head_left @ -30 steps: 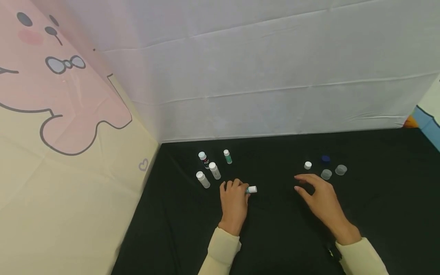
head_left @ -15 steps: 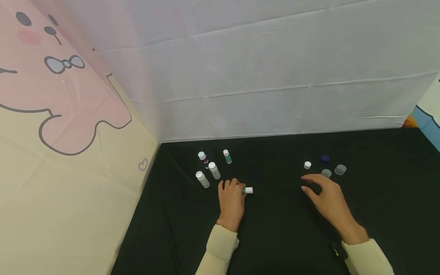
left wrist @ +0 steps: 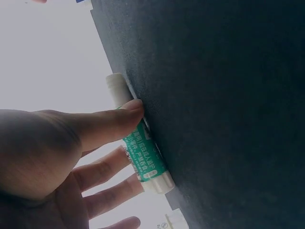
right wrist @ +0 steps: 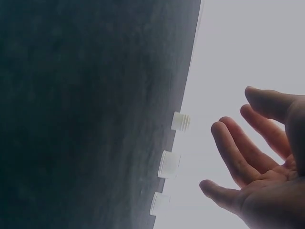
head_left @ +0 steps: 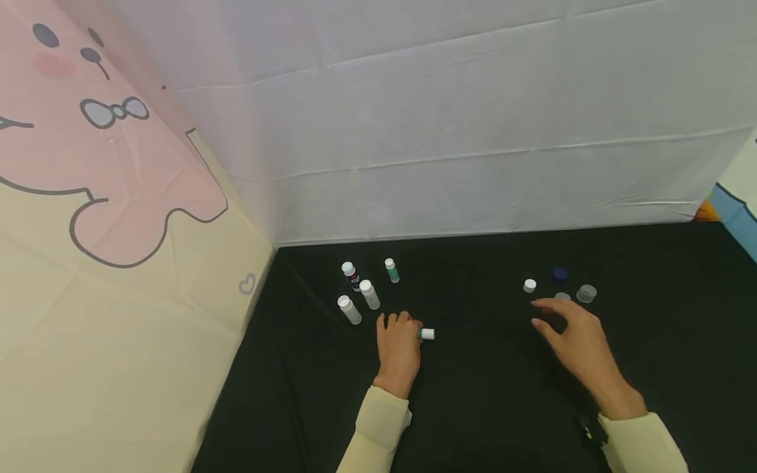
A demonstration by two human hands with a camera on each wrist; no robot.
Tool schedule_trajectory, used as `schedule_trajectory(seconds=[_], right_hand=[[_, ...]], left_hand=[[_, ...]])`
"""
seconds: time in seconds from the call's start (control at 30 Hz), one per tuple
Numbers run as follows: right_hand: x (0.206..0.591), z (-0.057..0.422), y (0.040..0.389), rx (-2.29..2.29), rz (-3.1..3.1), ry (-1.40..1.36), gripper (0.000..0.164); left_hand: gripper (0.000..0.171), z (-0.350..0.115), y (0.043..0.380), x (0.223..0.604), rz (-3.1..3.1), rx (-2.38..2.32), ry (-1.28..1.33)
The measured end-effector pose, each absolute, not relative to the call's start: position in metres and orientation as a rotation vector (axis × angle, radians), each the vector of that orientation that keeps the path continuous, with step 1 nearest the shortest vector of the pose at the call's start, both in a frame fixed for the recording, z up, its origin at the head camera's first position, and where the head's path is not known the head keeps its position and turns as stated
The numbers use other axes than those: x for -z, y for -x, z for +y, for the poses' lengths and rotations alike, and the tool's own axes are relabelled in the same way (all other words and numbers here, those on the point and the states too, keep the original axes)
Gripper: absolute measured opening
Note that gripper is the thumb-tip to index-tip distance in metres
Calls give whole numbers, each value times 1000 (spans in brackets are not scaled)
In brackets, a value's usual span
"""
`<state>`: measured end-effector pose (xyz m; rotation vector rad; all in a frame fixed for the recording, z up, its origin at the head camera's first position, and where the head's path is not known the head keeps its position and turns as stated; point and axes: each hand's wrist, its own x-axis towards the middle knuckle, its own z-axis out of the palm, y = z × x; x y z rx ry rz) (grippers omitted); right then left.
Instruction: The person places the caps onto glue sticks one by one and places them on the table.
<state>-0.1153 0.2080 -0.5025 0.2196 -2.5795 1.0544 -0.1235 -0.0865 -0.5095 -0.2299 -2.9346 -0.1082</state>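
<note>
My left hand (head_left: 399, 351) pinches a glue stick (left wrist: 145, 155) between thumb and fingers. Its label is green with printed text, and in the head view it lies sideways with its white end (head_left: 428, 334) pointing right. The left wrist view shows it close against the black cloth. My right hand (head_left: 576, 345) is over the cloth at the right, fingers relaxed and slightly bent, holding nothing. Just beyond its fingertips are a white cap (head_left: 529, 286) and a clear cap (head_left: 562, 297), the latter partly hidden by the hand.
A dark blue cap (head_left: 559, 274) and another clear cap (head_left: 587, 293) sit at the right. Left of centre stand a green glue stick (head_left: 392, 270), a dark-labelled one (head_left: 351, 276) and two whitish ones, including the nearest white stick (head_left: 350, 310). A white curtain (head_left: 414, 197) hangs behind.
My right hand has moved to the right, now covering part of one clear cap. My left hand has shifted slightly left with the glue stick, which sits a little nearer me.
</note>
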Motion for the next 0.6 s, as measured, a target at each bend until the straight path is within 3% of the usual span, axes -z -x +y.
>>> schedule_trajectory(seconds=[0.6], right_hand=[[500, 233, 123, -976, -2553, -160, 36]], left_hand=[[20, -90, 113, 491, -2800, 316, 164]])
